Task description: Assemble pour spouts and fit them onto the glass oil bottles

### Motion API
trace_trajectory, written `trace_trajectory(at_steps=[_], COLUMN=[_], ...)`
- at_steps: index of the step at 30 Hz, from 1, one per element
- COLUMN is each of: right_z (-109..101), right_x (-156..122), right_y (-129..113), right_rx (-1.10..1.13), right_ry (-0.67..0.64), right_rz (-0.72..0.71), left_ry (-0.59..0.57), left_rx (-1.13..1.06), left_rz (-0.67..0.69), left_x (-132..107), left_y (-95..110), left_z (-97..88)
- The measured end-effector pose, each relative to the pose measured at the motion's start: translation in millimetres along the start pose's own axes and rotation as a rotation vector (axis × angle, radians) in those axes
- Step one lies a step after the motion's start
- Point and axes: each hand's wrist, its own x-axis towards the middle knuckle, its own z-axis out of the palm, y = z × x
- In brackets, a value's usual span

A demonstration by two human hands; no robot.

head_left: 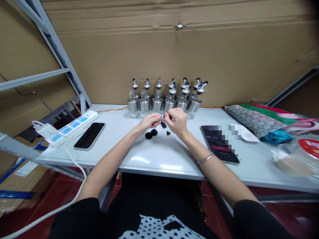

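Observation:
Over the middle of the table, my left hand (151, 121) and my right hand (177, 120) meet with fingers pinched. Between them a small silvery-white piece (162, 117) shows at my right thumb; its kind is mostly hidden. What my left fingertips pinch cannot be made out. Just below the hands lie small black parts (163, 125), round black caps (149, 135) and tiny black pieces (168, 133). Behind the hands stand several glass bottles with steel sleeves (157, 104). Many carry silver pour spouts (172, 88) with black tips; some in the front row are without spouts.
A power strip (72, 128) with a white cable and a dark phone (90, 136) lie at left. On the right are a phone with a timer (219, 146), a white device (249, 136), a patterned bag (249, 119) and a tape roll (294, 162). Cardboard (174, 56) stands behind.

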Motion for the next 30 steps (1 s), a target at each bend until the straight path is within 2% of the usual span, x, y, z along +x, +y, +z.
trace_trajectory(at_steps=[3, 6, 9, 12, 15, 19, 22, 24, 27, 30], right_z=[2.4, 5.3, 5.5, 1.2, -3.3, -2.5, 0.1, 1.1, 2.4, 7.2], right_x=[-0.2, 1.1, 4.6, 7.9, 8.5, 6.3, 5.1, 4.7, 4.2, 5.0], right_y=[5.5, 9.6, 8.6, 4.9, 4.3, 9.4, 11.5, 10.7, 10.0, 13.6], right_rx=[0.232, 0.500, 0.747, 1.016, 1.167, 1.191, 1.185, 1.138, 0.989, 0.915], right_ry=[-0.124, -0.285, -0.316, -0.374, -0.438, -0.435, -0.433, -0.413, -0.313, -0.309], right_rz=[0.403, 0.650, 0.847, 0.963, 0.981, 0.985, 0.949, 0.878, 0.695, 0.635], left_ry=[0.213, 0.266, 0.356, 0.411, 0.381, 0.349, 0.330, 0.342, 0.402, 0.425], left_rx=[0.525, 1.033, 1.237, 1.278, 1.258, 1.189, 1.047, 0.919, 0.779, 0.818], left_rz=[0.276, 0.453, 0.500, 0.512, 0.516, 0.482, 0.438, 0.374, 0.284, 0.277], left_x=[0.2, -2.9, -4.9, -5.2, -4.7, -3.5, -2.8, -2.7, -2.6, -1.4], left_y=[-6.9, -10.3, -10.5, -9.3, -8.3, -7.7, -6.8, -5.7, -4.5, -6.2], left_z=[5.4, 6.0, 1.9, -4.6, -11.2, -16.7, -18.2, -19.5, -23.1, -25.6])
